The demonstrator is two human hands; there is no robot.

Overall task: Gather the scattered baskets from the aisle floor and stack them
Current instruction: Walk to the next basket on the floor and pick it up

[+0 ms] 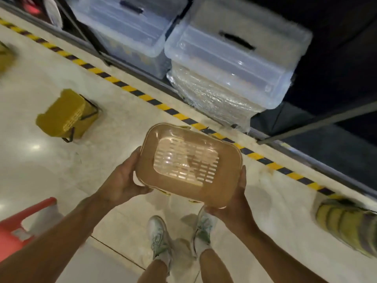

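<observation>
I hold a tan plastic basket (228, 170) with a slotted bottom in front of me at waist height, open side up. My left hand (124, 178) grips its left rim and my right hand (234, 209) grips its near right corner. A yellow basket (65, 115) lies overturned on the floor to the left, its dark handle against the tiles. At the right, by the striped line, lies a blurred stack of yellow baskets (346, 223). Another yellow basket (5, 58) shows blurred at the far left edge.
A red plastic stool (18, 223) stands at the lower left. A yellow-and-black striped line (167, 109) runs along the shelf base. Clear lidded storage bins (234, 58) sit on the bottom shelf. My feet in white shoes (159, 235) stand on pale glossy tiles.
</observation>
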